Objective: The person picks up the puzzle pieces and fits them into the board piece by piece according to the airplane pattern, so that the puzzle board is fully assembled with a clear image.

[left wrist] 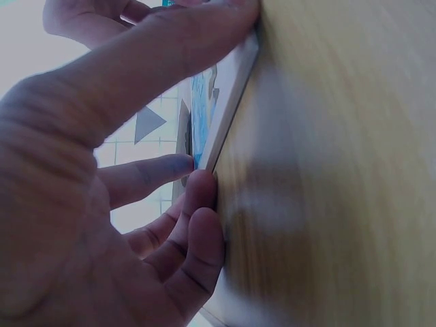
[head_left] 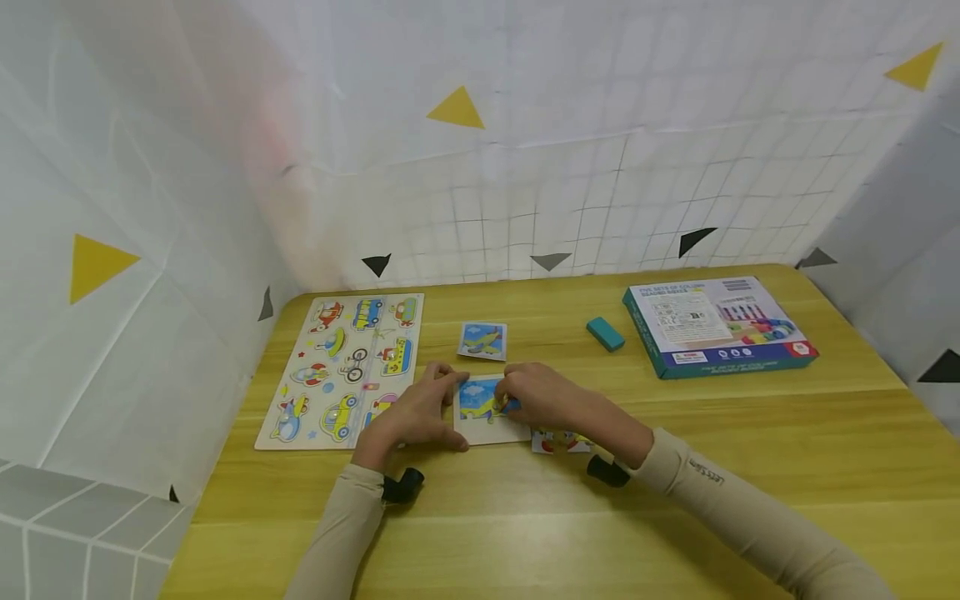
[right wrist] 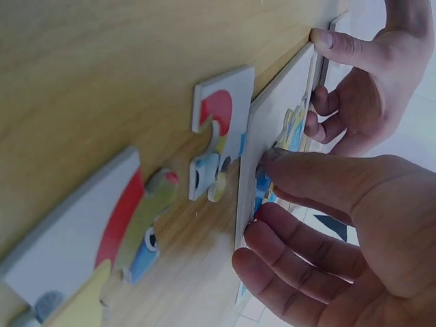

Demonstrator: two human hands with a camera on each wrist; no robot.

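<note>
Puzzle tray [head_left: 491,431] lies on the wood-grain table [head_left: 540,533], between the two hands; it serves as landmark below.

Head view: left hand [head_left: 423,408] sits at the tray's left edge, thumb toward the near corner, fingers toward the far corner, gripping it. Right hand [head_left: 543,398] is over the tray's right half, thumb and forefinger pinching a piece largely hidden by the fingers. Only this view gives the surroundings: vehicle board [head_left: 371,367] left of the tray; small picture card [head_left: 482,342] just behind it; teal block [head_left: 605,333] behind and to the right; printed box [head_left: 720,325] farther right.

Left wrist view: tray seen nearly edge-on, its pale side and thickness visible. Thumb at one end, forefinger at the other, remaining fingers bent beside the rim.

Right wrist view: blue puzzle piece [right wrist: 261,188] shows at the pinching fingertips; whether it is fully seated, cannot tell. Two loose pieces, mostly covered by the right arm in the head view, are plain here: a red-curved piece [right wrist: 235,112] just beside the tray, and a red-banded piece [right wrist: 88,231] farther from it.

Tray appearance: flat, pale; blue sky with white cloud at far left, yellow shapes below, broad plain strip along the near edge. Picture partly covered by right hand.
</note>
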